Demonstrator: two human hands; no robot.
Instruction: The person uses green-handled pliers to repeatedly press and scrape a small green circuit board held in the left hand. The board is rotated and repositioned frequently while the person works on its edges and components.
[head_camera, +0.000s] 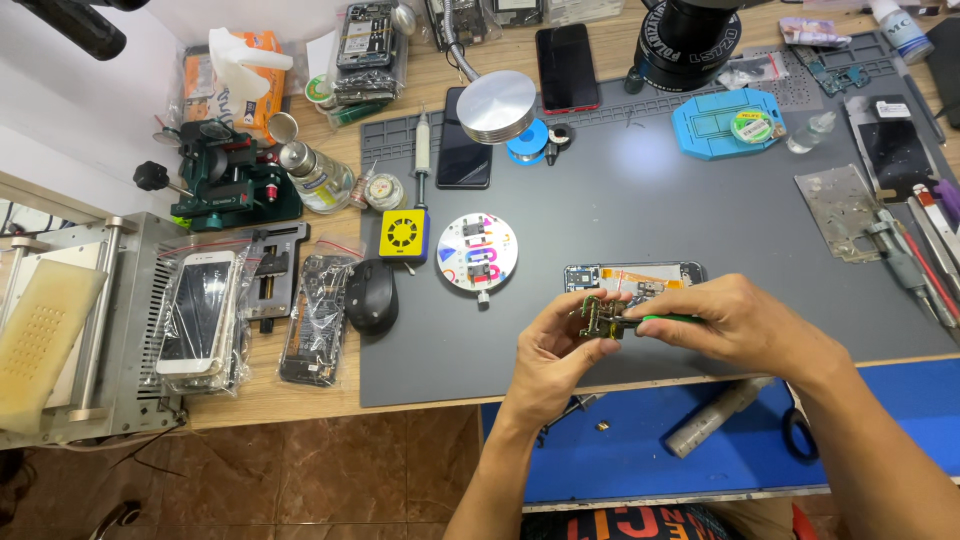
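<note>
The left hand (555, 350) pinched a small circuit board (598, 318) between thumb and fingertips, lifted just above the grey mat (640, 200) at its near edge. The right hand (745, 325) was closed around a green-handled tool (668, 319), its tip meeting the board's right side. Just beyond the hands, an opened phone (632, 275) lay flat on the mat.

By my reading, good work here meant a firm grip on the board's edges only, with the tool kept low and its tip steady, since the part looked light enough to twist in the fingers. Resting both wrists on the mat's near edge would have helped; they seemed to hover.

Room was mixed. To the left, the round white disc (478, 252) and the black mouse (372, 296) sat well apart from the left hand. To the right, the grey mat lay open up to a metal plate (845, 210) and a row of tools (925, 255) at the right edge. Far off, the lamp head (497, 106) and the microscope (688, 40) hung over the far half of the mat, well apart from the hands. Near the body, the table edge dropped to a blue surface (640, 450) holding a pale cylinder (715, 417); a slipped board would have landed there.
</note>
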